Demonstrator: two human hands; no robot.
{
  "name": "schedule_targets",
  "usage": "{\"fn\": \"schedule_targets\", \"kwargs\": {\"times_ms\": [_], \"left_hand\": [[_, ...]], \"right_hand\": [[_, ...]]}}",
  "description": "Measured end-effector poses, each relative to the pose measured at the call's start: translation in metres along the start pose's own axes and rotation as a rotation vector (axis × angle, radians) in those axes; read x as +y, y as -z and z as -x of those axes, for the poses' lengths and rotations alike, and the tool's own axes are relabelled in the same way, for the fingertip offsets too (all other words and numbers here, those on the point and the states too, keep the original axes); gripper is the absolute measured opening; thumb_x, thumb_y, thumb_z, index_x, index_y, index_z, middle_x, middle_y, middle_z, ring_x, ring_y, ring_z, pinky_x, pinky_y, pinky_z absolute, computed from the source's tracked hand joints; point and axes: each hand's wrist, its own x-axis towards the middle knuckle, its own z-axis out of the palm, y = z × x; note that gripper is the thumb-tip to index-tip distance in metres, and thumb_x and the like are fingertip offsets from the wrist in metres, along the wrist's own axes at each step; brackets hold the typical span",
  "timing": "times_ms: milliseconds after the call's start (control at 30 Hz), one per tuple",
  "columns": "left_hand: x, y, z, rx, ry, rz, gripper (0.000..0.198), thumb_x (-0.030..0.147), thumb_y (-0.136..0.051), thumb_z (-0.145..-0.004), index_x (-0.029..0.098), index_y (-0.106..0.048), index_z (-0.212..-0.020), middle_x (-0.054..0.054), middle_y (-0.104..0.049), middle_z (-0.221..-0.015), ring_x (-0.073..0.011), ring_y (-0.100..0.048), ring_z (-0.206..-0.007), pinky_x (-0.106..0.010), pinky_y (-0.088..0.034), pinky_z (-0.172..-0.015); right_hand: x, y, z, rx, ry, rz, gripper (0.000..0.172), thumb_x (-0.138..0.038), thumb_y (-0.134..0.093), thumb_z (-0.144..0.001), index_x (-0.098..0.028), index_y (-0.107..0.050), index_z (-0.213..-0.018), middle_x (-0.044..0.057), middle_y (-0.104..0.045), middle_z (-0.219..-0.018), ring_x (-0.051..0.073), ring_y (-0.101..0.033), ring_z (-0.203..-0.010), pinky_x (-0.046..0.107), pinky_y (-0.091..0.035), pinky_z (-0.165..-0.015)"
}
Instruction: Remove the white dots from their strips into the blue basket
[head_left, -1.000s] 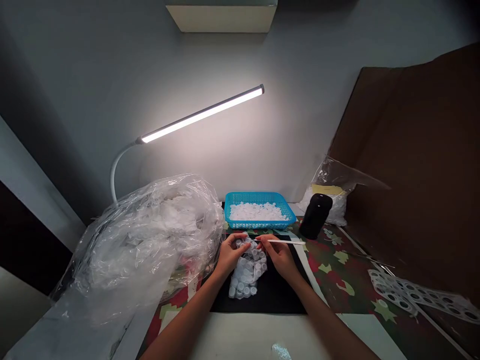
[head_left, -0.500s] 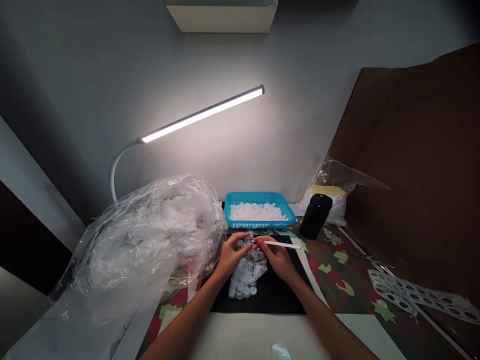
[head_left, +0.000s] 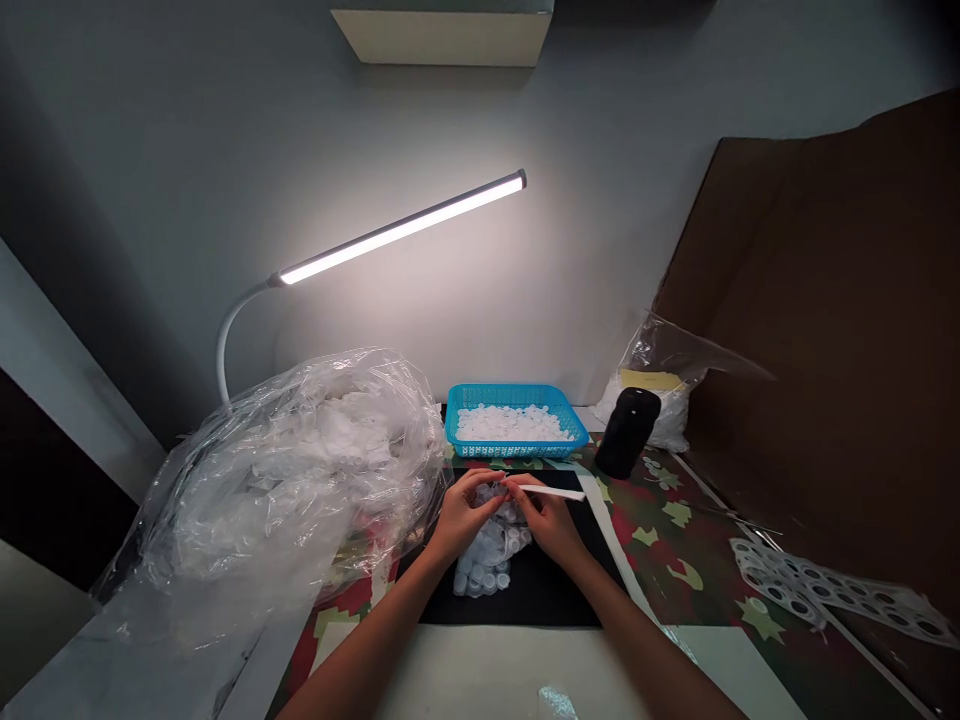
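My left hand point(head_left: 463, 512) pinches a small translucent plastic piece with thumb and fingertips; the fingers mostly hide it. Held in my right hand point(head_left: 547, 520) is a slim white stick point(head_left: 556, 492), its outer end pointing right, its inner end among the fingertips. The fingertips of both hands meet above a black mat point(head_left: 566, 600). Beneath and between the hands lies a heap of small translucent round caps point(head_left: 484, 570), some looking linked or bagged together; the hands cover its upper part.
A blue basket point(head_left: 517, 449) of small white pieces stands behind the mat. To the left bulges a large clear plastic bag point(head_left: 300, 490); a lamp point(head_left: 405, 230) hangs above. On the right are a black cylindrical object point(head_left: 628, 432), perforated white strips point(head_left: 832, 585) and a cardboard panel point(head_left: 825, 330).
My fingertips have drawn closer together around the small piece, which is now less visible. The white stick has shifted slightly left with my right hand.
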Motion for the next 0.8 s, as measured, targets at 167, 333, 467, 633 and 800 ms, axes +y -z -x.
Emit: {"fn": "schedule_targets", "kwargs": {"times_ms": [167,333,467,633,800], "left_hand": [[-0.001,0.002,0.000,0.030,0.024,-0.011,0.032,0.027,-0.068,-0.073,0.019,-0.067,-0.104,-0.008,-0.062,-0.107,-0.0229,-0.056,-0.103,-0.034,-0.043,-0.088],[-0.007,0.004,-0.001,0.047,0.071,0.011,0.034,0.028,-0.068,-0.072,0.019,-0.066,-0.105,-0.007,-0.064,-0.110,-0.0230,-0.056,-0.104,-0.033,-0.043,-0.090],[-0.011,0.005,-0.002,0.034,0.137,0.044,0.045,0.029,-0.069,-0.071,0.019,-0.063,-0.114,-0.007,-0.064,-0.112,-0.0235,-0.059,-0.101,-0.033,-0.047,-0.085],[-0.010,0.006,-0.002,-0.048,0.187,0.094,0.045,0.029,-0.070,-0.070,0.020,-0.064,-0.113,-0.006,-0.065,-0.115,-0.0248,-0.058,-0.103,-0.034,-0.048,-0.086],[-0.009,0.006,-0.001,-0.076,0.205,0.128,0.045,0.027,-0.070,-0.069,0.019,-0.064,-0.113,-0.008,-0.063,-0.118,-0.0264,-0.057,-0.108,-0.038,-0.046,-0.092]], "right_hand": [[-0.005,0.003,0.000,0.076,0.007,-0.024,0.028,-0.039,-0.047,-0.088,-0.018,-0.066,-0.088,0.003,-0.060,-0.073,0.016,-0.053,-0.064,0.026,-0.041,-0.057],[-0.006,0.012,-0.005,0.199,-0.008,-0.055,0.034,-0.044,-0.042,-0.090,-0.018,-0.065,-0.087,0.003,-0.055,-0.070,0.016,-0.049,-0.062,0.026,-0.040,-0.056],[-0.002,0.014,-0.009,0.223,-0.031,-0.079,0.038,-0.048,-0.043,-0.088,-0.018,-0.064,-0.084,0.003,-0.055,-0.066,0.016,-0.048,-0.059,0.027,-0.039,-0.055],[0.002,0.012,-0.011,0.175,-0.041,-0.125,0.037,-0.049,-0.043,-0.088,-0.019,-0.063,-0.083,0.003,-0.056,-0.068,0.018,-0.051,-0.064,0.029,-0.043,-0.060],[0.003,0.010,-0.010,0.106,-0.051,-0.139,0.036,-0.048,-0.044,-0.087,-0.019,-0.065,-0.085,0.003,-0.059,-0.068,0.018,-0.054,-0.065,0.029,-0.045,-0.061]]}}
